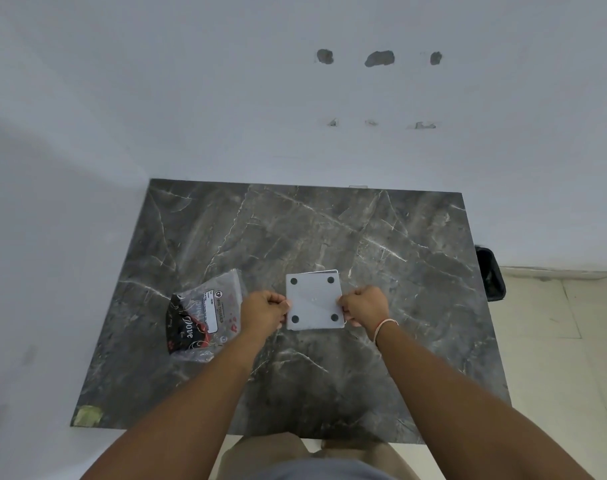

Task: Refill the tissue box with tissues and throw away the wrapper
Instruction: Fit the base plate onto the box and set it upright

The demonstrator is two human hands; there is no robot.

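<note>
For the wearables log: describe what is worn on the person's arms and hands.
Both forearms are bare, with no sleeves in view and no gloves. The left hand wears nothing visible. At the wrist of the right hand sits a thin, pale pinkish string bracelet.

Light even, diffuse, cool bluish cast; source not visible. Marble table [295,230] shows a soft dull sheen, no hard glare. Faint shadow on the wall left of the table. Wide-angle distortion: table edges splay toward the near side, forearms stretch near the bottom edge. Focus acceptable at centre, slightly soft overall.
</note>
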